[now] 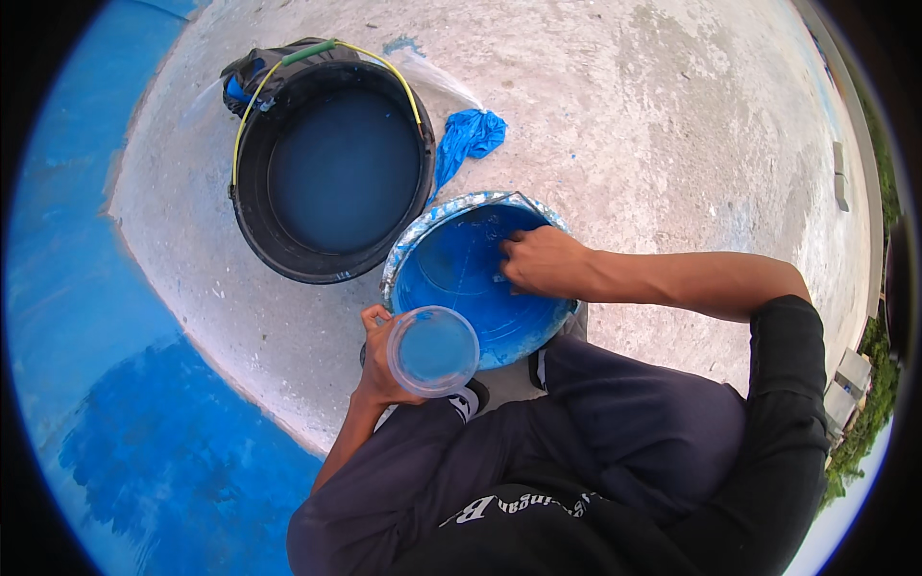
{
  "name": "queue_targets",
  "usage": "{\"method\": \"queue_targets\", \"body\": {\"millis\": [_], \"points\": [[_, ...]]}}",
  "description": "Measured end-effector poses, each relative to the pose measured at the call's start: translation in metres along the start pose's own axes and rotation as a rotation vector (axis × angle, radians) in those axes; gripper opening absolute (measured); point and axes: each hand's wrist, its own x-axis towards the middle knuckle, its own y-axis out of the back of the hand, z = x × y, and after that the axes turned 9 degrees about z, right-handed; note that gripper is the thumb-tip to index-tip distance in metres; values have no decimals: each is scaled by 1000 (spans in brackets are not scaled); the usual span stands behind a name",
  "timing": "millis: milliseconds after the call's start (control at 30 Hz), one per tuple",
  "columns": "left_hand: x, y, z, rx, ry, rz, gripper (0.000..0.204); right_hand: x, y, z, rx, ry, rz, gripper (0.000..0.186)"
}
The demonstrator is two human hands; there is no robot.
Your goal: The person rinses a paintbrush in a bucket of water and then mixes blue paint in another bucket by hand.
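Note:
My left hand (382,370) grips a round clear plastic cup (431,350) of cloudy bluish liquid, held at the near left of a paint-stained blue bucket (437,274). My right hand (543,259) is down inside that bucket with its fingers curled; what they hold, if anything, is hidden. Behind and to the left stands a black bucket (257,187) with a yellow wire handle, part full of dark blue-grey liquid (336,173).
A crumpled blue plastic bag (469,136) lies beside the black bucket, with a dark bundle (245,82) behind it. The pale concrete (653,144) borders a blue-painted surface (106,326) on the left. Grey blocks (850,379) and greenery show at the far right.

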Motion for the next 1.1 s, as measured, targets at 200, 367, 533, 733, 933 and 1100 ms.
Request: {"method": "queue_targets", "body": {"millis": [200,367,533,733,933,1100], "points": [[-4,-1,-3,11,18,14,65,13,20,-7,45,-130,-30,29],[-1,-2,-2,-1,17,23,66,18,26,-6,10,-196,137,23],[-1,-3,-2,7,24,23,64,13,12,-11,100,-139,50,22],[-13,-2,-10,77,10,-45,76,9,12,-18,158,-139,-18,22],[-3,-2,-3,20,23,8,64,17,22,-14,95,-247,90,20],[-1,-4,-3,36,-3,8,65,10,7,-18,201,-177,-17,20]]}}
